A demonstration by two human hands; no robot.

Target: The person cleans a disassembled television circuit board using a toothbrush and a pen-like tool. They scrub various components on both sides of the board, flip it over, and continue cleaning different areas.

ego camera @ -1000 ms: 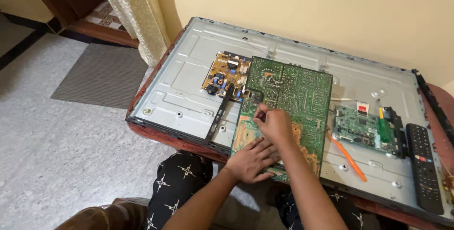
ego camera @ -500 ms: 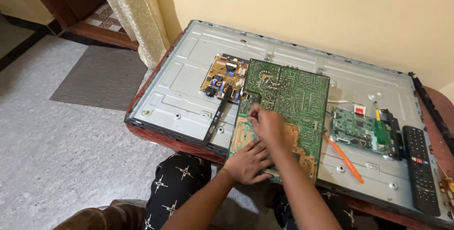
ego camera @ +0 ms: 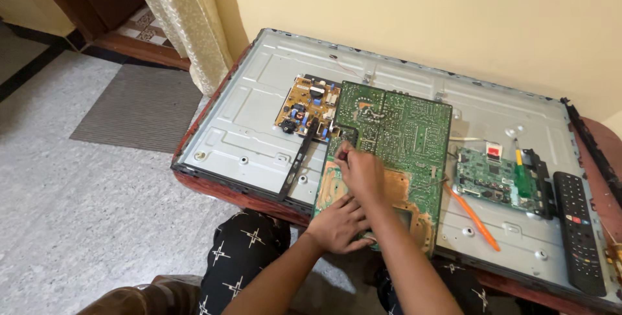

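Matt grey metal back panel point(ego camera: 259, 121), glossy green circuit board point(ego camera: 402, 134), black plastic remote point(ego camera: 578, 231)

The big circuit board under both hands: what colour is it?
Green, with tan copper patches near the hands; the large circuit board shows in the head view.

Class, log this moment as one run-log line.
left hand: flat on large green circuit board | right hand: fingertips pinched on board | nearby: orange-handled screwdriver, black remote control

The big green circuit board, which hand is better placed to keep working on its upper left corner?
Probably the right hand: its fingertips already pinch at that part of the green circuit board. The left hand lies flat on the board's near edge, steadying it.
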